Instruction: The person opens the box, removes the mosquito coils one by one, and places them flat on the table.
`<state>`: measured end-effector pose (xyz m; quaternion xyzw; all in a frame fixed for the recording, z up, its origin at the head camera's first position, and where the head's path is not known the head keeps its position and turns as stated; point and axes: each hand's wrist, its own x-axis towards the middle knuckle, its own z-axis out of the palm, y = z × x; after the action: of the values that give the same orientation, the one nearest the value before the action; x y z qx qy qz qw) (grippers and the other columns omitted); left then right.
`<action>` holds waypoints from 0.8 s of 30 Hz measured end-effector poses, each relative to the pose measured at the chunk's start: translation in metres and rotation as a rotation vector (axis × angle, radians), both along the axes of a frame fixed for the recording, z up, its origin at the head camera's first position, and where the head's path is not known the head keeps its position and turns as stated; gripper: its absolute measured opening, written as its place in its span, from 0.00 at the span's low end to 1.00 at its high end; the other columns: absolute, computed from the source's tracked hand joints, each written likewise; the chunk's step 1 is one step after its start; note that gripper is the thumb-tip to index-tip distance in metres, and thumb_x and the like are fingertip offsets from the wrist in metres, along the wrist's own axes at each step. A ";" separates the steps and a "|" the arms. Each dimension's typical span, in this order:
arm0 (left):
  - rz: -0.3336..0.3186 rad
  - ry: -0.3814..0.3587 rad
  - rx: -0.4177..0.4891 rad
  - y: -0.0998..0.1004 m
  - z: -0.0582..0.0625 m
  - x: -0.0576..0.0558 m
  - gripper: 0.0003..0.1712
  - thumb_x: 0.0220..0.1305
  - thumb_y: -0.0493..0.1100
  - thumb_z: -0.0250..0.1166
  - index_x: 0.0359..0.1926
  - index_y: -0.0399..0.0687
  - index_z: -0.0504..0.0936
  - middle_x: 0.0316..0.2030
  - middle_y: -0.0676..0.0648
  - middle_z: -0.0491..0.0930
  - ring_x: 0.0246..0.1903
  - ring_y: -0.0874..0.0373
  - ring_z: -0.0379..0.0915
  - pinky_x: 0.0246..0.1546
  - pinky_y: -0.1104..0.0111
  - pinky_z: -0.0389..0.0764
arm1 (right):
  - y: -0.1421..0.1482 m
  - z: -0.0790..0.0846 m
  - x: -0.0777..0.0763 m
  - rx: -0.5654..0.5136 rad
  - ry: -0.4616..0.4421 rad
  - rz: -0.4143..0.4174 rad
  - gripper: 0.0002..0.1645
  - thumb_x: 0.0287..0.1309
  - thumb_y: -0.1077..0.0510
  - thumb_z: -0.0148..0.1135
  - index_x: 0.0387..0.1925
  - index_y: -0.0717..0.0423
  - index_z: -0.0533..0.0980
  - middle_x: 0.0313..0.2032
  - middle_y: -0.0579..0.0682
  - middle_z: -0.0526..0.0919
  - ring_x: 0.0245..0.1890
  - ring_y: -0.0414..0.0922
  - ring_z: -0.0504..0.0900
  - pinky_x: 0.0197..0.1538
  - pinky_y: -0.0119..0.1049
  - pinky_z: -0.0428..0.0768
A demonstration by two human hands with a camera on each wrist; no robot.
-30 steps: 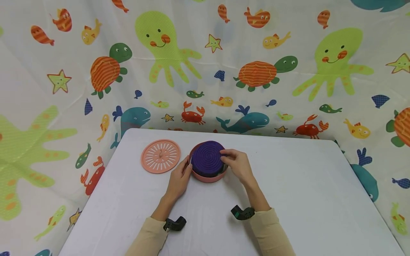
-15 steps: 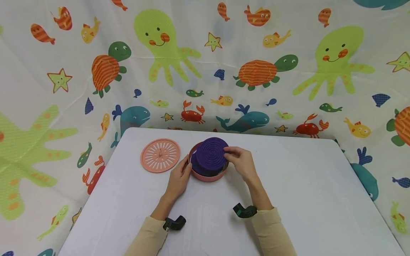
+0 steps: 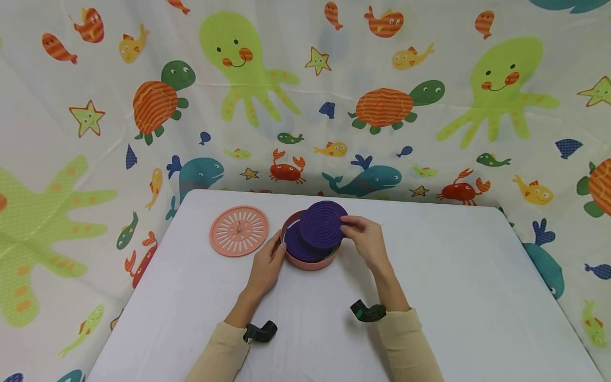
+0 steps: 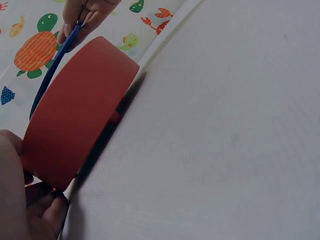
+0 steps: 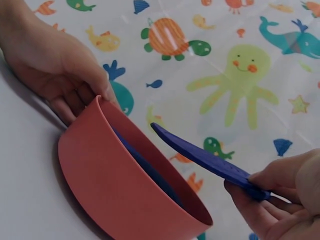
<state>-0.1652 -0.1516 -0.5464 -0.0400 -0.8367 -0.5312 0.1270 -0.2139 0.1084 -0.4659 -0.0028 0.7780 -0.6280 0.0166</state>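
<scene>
Pinching a purple disc at its right edge between the thumb and fingers of the right hand, holding it above a pink bowl and clear of the rim in the right wrist view. Showing fine spiral ridges across the disc's round face, and a thin, slightly bowed profile when seen nearly edge-on. Gripping the bowl's left side with the left hand, thumb at the rim. Seeing smooth, plain, curved walls on the bowl, round and shallow. Finding a lower disc, also purple, inside the bowl, partly hidden in the head view by the raised one. Losing part of the bowl's far rim behind that same disc. Noting near the bowl's left side a pink grille, flat and round, cut with narrow slots fanning out like rays. Resting, like the bowl, on a smooth white tabletop. Seeing beyond it a creased white cloth printed with octopuses, turtles and crabs, and nearer, lightly wrinkled beige sleeves.
</scene>
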 end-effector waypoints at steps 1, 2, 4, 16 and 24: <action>0.001 -0.002 0.000 0.000 0.000 0.000 0.28 0.76 0.47 0.55 0.71 0.41 0.69 0.68 0.43 0.73 0.70 0.52 0.67 0.71 0.59 0.69 | 0.001 0.000 0.000 -0.002 0.000 -0.006 0.13 0.64 0.64 0.64 0.49 0.63 0.83 0.45 0.62 0.87 0.37 0.40 0.86 0.43 0.22 0.84; 0.003 -0.005 -0.001 0.000 0.001 0.000 0.28 0.76 0.47 0.55 0.71 0.41 0.69 0.68 0.43 0.73 0.70 0.53 0.67 0.71 0.59 0.69 | 0.001 0.000 -0.001 -0.004 -0.001 -0.011 0.13 0.64 0.64 0.64 0.49 0.63 0.83 0.45 0.62 0.87 0.37 0.39 0.86 0.43 0.22 0.84; 0.005 -0.011 -0.001 0.000 0.001 0.001 0.28 0.76 0.47 0.55 0.71 0.41 0.69 0.68 0.43 0.73 0.70 0.53 0.67 0.72 0.59 0.69 | 0.003 0.000 -0.001 -0.007 -0.004 -0.022 0.14 0.63 0.64 0.65 0.49 0.63 0.83 0.45 0.61 0.87 0.36 0.37 0.85 0.43 0.22 0.84; 0.007 -0.012 -0.007 0.001 0.000 0.001 0.27 0.76 0.47 0.55 0.71 0.42 0.69 0.68 0.43 0.74 0.69 0.52 0.68 0.71 0.59 0.70 | 0.015 0.004 -0.003 -0.055 -0.006 -0.077 0.15 0.63 0.63 0.65 0.50 0.64 0.83 0.46 0.63 0.86 0.35 0.34 0.85 0.43 0.22 0.85; 0.001 -0.005 -0.006 0.001 -0.001 0.000 0.27 0.77 0.47 0.54 0.71 0.42 0.69 0.67 0.42 0.74 0.69 0.52 0.69 0.70 0.59 0.71 | 0.023 0.001 -0.006 -0.100 0.007 -0.109 0.15 0.63 0.65 0.65 0.51 0.66 0.82 0.46 0.62 0.86 0.35 0.33 0.86 0.43 0.23 0.86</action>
<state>-0.1650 -0.1510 -0.5477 -0.0384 -0.8386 -0.5289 0.1251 -0.2198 0.1309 -0.4649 0.0365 0.7446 -0.6661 -0.0208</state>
